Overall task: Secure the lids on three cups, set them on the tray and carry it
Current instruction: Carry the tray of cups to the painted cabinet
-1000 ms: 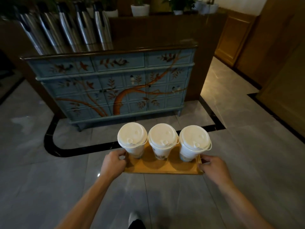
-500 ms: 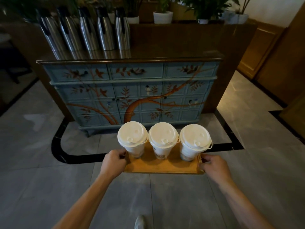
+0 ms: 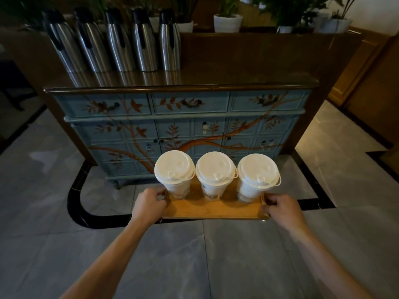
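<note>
A small wooden tray (image 3: 212, 210) is held level in the air above the tiled floor. Three cups stand upright on it in a row, each with a white lid on: the left cup (image 3: 174, 167), the middle cup (image 3: 214, 169) and the right cup (image 3: 257, 172). My left hand (image 3: 149, 205) grips the tray's left end. My right hand (image 3: 282, 209) grips its right end. The fingers under the tray are hidden.
Straight ahead stands a blue painted cabinet (image 3: 183, 128) with a dark wooden top (image 3: 216, 79). Several steel thermos jugs (image 3: 121, 42) line its back left. Potted plants (image 3: 227, 22) sit on a ledge behind. Grey floor tiles (image 3: 43, 190) stretch left and right.
The cabinet has come closer and fills more of the view, and its top now shows. Both hands hold the tray as before and the cups have not shifted.
</note>
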A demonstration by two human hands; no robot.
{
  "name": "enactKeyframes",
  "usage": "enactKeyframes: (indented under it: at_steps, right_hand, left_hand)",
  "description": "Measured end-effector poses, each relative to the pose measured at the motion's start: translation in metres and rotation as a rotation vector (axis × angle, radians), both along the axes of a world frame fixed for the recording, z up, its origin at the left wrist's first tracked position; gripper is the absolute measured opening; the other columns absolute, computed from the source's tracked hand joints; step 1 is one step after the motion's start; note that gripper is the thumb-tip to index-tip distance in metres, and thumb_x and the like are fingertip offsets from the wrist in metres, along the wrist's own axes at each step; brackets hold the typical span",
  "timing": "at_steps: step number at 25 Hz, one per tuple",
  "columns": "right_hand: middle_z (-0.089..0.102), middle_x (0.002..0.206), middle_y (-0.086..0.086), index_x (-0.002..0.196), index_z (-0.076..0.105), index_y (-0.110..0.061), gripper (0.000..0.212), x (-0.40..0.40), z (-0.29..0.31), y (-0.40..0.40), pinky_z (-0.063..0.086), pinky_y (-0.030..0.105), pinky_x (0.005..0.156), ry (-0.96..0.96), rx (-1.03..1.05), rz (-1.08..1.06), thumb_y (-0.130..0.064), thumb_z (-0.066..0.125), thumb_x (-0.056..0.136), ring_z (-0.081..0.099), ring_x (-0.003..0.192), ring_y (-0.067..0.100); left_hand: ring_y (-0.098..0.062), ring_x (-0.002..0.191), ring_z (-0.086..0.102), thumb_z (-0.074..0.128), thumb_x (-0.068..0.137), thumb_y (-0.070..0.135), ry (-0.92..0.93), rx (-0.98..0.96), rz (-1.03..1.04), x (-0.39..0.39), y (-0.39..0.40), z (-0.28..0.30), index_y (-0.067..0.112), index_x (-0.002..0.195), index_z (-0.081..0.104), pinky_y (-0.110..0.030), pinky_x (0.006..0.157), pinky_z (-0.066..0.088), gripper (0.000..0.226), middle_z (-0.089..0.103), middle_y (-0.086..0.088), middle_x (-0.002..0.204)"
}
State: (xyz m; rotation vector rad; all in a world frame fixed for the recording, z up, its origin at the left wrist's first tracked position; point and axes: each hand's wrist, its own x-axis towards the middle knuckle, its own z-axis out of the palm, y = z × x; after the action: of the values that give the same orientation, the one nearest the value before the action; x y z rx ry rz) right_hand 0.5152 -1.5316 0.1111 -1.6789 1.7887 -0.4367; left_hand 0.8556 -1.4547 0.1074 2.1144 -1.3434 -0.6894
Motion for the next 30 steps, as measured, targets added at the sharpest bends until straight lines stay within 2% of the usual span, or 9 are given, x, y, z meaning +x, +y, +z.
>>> enactKeyframes:
  at_steps: [6, 10, 14, 17, 20, 22, 25, 27, 30]
  right_hand:
    - [0.077, 0.087, 0.003, 0.103, 0.079, -0.018, 0.027, 0.02, 0.005, -0.071, 0.053, 0.035, 0.078, -0.016, 0.009, 0.041, -0.009, 0.073, 0.078, 0.069, 0.083, 0.021]
    - [0.075, 0.068, -0.001, 0.071, 0.077, -0.023, 0.016, 0.027, 0.007, -0.127, 0.054, 0.037, 0.07, -0.036, 0.012, 0.067, -0.008, 0.076, 0.074, 0.07, 0.072, 0.02]
    - [0.062, 0.041, -0.018, 0.042, 0.063, -0.027, 0.04, 0.03, 0.009, -0.189, 0.04, 0.023, 0.049, -0.039, 0.043, 0.085, -0.005, 0.076, 0.074, 0.059, 0.052, -0.001]
    - [0.067, 0.052, -0.012, 0.047, 0.061, -0.029, 0.037, 0.028, 0.019, -0.233, 0.043, 0.026, 0.054, 0.003, 0.056, 0.141, -0.006, 0.077, 0.071, 0.064, 0.063, 0.01]
    - [0.071, 0.065, 0.009, 0.056, 0.069, -0.013, 0.013, 0.024, 0.028, -0.281, 0.041, 0.03, 0.055, 0.069, 0.039, 0.174, -0.01, 0.078, 0.065, 0.067, 0.069, 0.023]
    - [0.072, 0.068, 0.012, 0.065, 0.073, -0.006, 0.007, 0.021, 0.034, -0.311, 0.043, 0.029, 0.055, 0.077, 0.031, 0.184, -0.011, 0.078, 0.064, 0.068, 0.068, 0.023]
    - [0.073, 0.07, 0.008, 0.069, 0.075, -0.011, 0.005, 0.021, 0.049, -0.355, 0.047, 0.03, 0.055, 0.094, 0.001, 0.199, -0.013, 0.077, 0.065, 0.065, 0.066, 0.017]
    - [0.072, 0.069, 0.007, 0.068, 0.075, -0.012, 0.003, 0.024, 0.059, -0.379, 0.044, 0.029, 0.053, 0.124, -0.031, 0.209, -0.013, 0.076, 0.065, 0.062, 0.063, 0.014]
    - [0.073, 0.069, 0.006, 0.066, 0.076, -0.012, 0.002, 0.033, 0.069, -0.415, 0.052, 0.034, 0.062, 0.125, -0.046, 0.192, -0.012, 0.075, 0.068, 0.066, 0.067, 0.018]
  left_hand:
    - [-0.011, 0.076, 0.068, 0.063, 0.087, 0.013, -0.022, 0.034, 0.023, 0.019, -0.057, 0.001, 0.027, 0.115, 0.073, -0.032, 0.071, 0.06, 0.032, 0.075, 0.004, 0.091]
    - [-0.008, 0.072, 0.065, 0.062, 0.085, 0.013, -0.027, 0.004, 0.06, 0.023, -0.102, 0.004, 0.031, 0.092, 0.077, -0.036, 0.07, 0.059, 0.024, 0.073, 0.009, 0.077]
    - [-0.012, 0.075, 0.067, 0.06, 0.084, 0.011, 0.001, 0.042, 0.089, 0.021, -0.153, 0.008, 0.035, 0.081, 0.075, -0.039, 0.072, 0.06, 0.028, 0.074, 0.007, 0.077]
    - [-0.008, 0.067, 0.066, 0.06, 0.08, 0.006, -0.001, 0.034, 0.089, 0.019, -0.192, 0.014, 0.037, 0.077, 0.075, -0.033, 0.063, 0.056, 0.035, 0.071, 0.008, 0.067]
    - [-0.005, 0.07, 0.064, 0.059, 0.08, 0.006, -0.034, 0.024, 0.108, 0.015, -0.237, 0.022, 0.031, 0.098, 0.078, -0.025, 0.061, 0.051, 0.036, 0.07, 0.012, 0.07]
    - [-0.005, 0.066, 0.065, 0.058, 0.081, 0.005, -0.022, 0.021, 0.118, 0.012, -0.268, 0.027, 0.029, 0.102, 0.078, -0.023, 0.056, 0.051, 0.038, 0.069, 0.016, 0.067]
    - [-0.009, 0.053, 0.066, 0.056, 0.083, 0.005, 0.027, 0.021, 0.155, 0.011, -0.31, 0.041, 0.028, 0.107, 0.077, -0.024, 0.049, 0.055, 0.039, 0.066, 0.016, 0.054]
    - [-0.011, 0.057, 0.068, 0.058, 0.085, 0.007, 0.027, 0.014, 0.142, 0.013, -0.336, 0.05, 0.027, 0.107, 0.076, -0.03, 0.056, 0.06, 0.035, 0.068, 0.014, 0.057]
    - [-0.014, 0.071, 0.07, 0.06, 0.084, 0.01, -0.01, 0.005, 0.077, 0.022, -0.374, 0.063, 0.029, 0.097, 0.078, -0.035, 0.067, 0.062, 0.029, 0.073, 0.005, 0.072]
